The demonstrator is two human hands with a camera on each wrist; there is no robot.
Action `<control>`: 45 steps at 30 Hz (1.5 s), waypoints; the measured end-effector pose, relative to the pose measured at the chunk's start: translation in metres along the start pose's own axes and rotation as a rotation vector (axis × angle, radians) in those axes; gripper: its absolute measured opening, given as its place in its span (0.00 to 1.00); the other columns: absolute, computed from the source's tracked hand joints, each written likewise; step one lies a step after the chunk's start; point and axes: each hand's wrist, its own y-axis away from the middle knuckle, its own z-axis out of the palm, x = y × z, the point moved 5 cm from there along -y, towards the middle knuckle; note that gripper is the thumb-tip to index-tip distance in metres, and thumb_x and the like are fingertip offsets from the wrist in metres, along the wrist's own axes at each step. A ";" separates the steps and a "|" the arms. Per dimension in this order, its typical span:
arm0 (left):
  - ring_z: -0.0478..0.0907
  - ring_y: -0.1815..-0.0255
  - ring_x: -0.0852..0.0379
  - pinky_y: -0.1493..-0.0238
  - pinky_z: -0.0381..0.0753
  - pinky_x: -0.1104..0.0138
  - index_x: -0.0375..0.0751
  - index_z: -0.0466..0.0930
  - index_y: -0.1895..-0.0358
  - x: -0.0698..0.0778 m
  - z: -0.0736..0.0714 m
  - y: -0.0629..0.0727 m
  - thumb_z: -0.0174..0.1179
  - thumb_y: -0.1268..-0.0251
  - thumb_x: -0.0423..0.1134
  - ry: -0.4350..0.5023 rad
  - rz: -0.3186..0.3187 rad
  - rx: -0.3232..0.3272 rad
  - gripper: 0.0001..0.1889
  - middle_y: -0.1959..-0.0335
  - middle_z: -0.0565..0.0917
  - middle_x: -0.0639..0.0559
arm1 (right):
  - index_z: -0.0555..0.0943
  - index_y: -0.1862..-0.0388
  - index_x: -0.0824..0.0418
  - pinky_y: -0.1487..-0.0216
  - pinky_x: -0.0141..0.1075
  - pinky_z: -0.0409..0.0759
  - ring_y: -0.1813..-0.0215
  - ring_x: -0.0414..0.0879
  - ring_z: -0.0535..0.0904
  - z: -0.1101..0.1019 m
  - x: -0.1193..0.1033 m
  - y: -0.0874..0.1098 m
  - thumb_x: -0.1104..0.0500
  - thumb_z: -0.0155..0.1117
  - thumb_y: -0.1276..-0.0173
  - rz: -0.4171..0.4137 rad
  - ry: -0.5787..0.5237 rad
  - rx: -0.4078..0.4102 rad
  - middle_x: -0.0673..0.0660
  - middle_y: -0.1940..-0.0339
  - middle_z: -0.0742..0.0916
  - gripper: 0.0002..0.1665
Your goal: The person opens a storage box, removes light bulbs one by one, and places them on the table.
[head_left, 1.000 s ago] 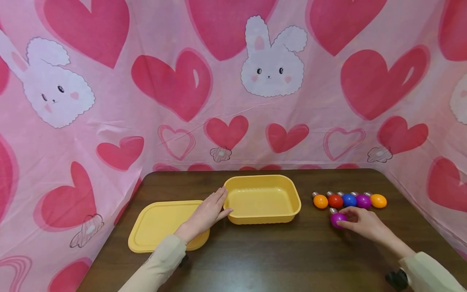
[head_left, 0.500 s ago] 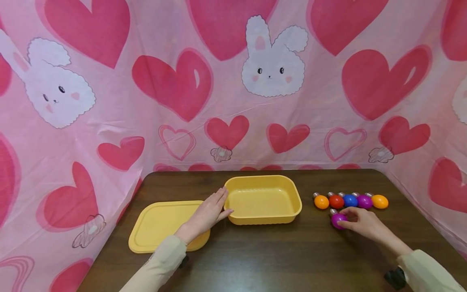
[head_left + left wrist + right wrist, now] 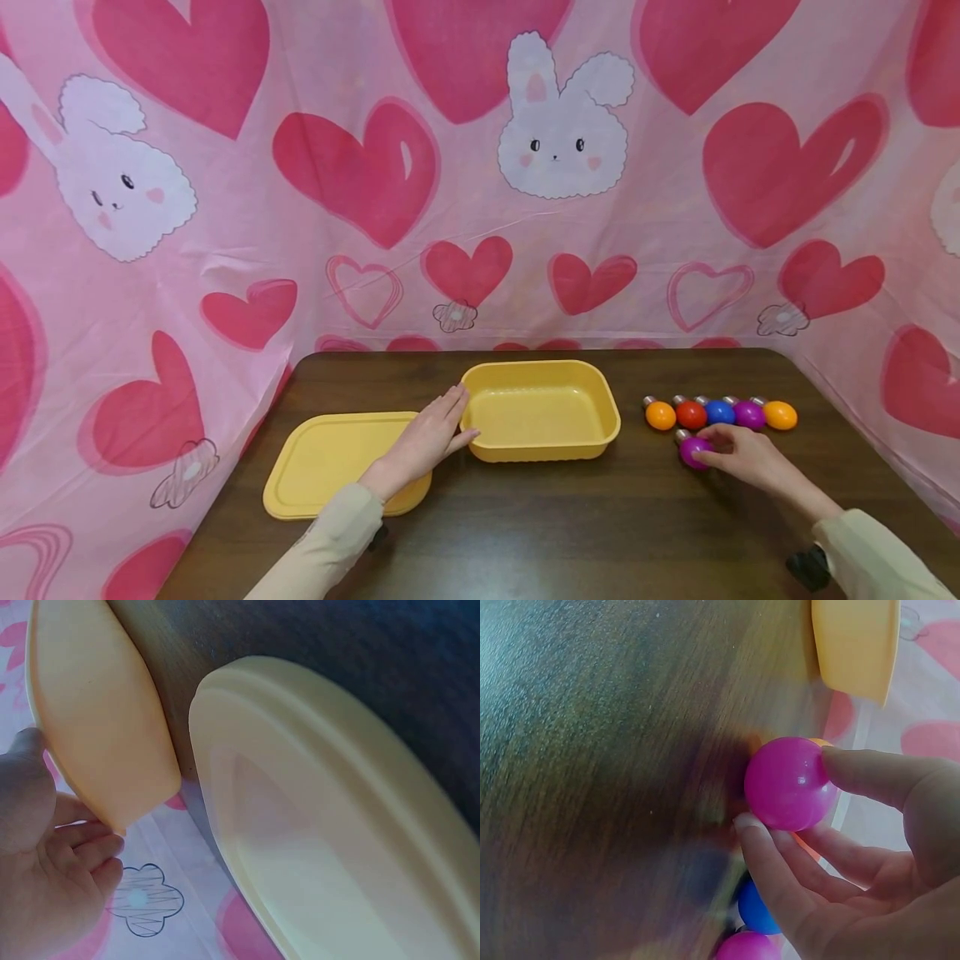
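In the head view my right hand (image 3: 746,457) pinches a purple light bulb (image 3: 695,452) between thumb and fingers, close in front of a row of bulbs. Its silvery base points away from me; the right wrist view shows the round purple globe (image 3: 789,784) at my fingertips. My left hand (image 3: 422,440) reaches over the yellow lid and touches the left side of a yellow box (image 3: 540,450), which has no cover on. From the left wrist, the fingers (image 3: 94,851) rest against the box's rim, not wrapped round it.
Behind the held bulb lies a row: an orange bulb (image 3: 660,415), a red bulb (image 3: 691,414), a blue bulb (image 3: 720,412), a purple one and another orange one (image 3: 780,414). The yellow lid (image 3: 330,467) lies flat on the dark wooden table (image 3: 555,533). Pink heart-patterned cloth surrounds the table.
The purple bulb has tilted very slightly in my right hand, its base shifting a little to the left. My left hand stays at the box.
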 end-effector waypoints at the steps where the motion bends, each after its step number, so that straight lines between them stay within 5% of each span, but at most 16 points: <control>1: 0.64 0.23 0.44 0.24 0.66 0.52 0.32 0.62 0.26 0.000 0.000 0.000 0.55 0.28 0.55 -0.002 -0.001 0.000 0.37 0.24 0.64 0.39 | 0.80 0.49 0.70 0.57 0.44 0.86 0.58 0.52 0.83 0.000 0.000 0.000 0.45 0.68 0.34 -0.005 0.001 -0.001 0.68 0.54 0.87 0.29; 12: 0.68 0.26 0.41 0.27 0.69 0.51 0.26 0.65 0.30 0.006 -0.003 -0.001 0.58 0.29 0.51 -0.034 0.043 0.050 0.35 0.27 0.68 0.34 | 0.79 0.49 0.71 0.53 0.52 0.85 0.54 0.58 0.84 -0.003 -0.001 0.001 0.45 0.67 0.33 -0.020 0.040 -0.001 0.69 0.52 0.87 0.30; 27: 0.68 0.26 0.40 0.27 0.69 0.51 0.26 0.65 0.30 0.009 -0.006 -0.003 0.58 0.29 0.51 -0.028 0.049 0.051 0.36 0.27 0.68 0.33 | 0.77 0.46 0.73 0.53 0.50 0.86 0.54 0.57 0.84 -0.008 0.003 0.006 0.46 0.67 0.33 -0.008 0.014 -0.007 0.67 0.54 0.87 0.32; 45: 0.67 0.25 0.41 0.26 0.68 0.51 0.27 0.65 0.29 0.009 -0.003 -0.007 0.56 0.28 0.53 -0.025 0.053 0.024 0.36 0.26 0.67 0.34 | 0.80 0.48 0.69 0.52 0.54 0.84 0.57 0.54 0.85 -0.034 -0.017 0.009 0.47 0.66 0.32 -0.097 0.046 0.114 0.64 0.56 0.89 0.27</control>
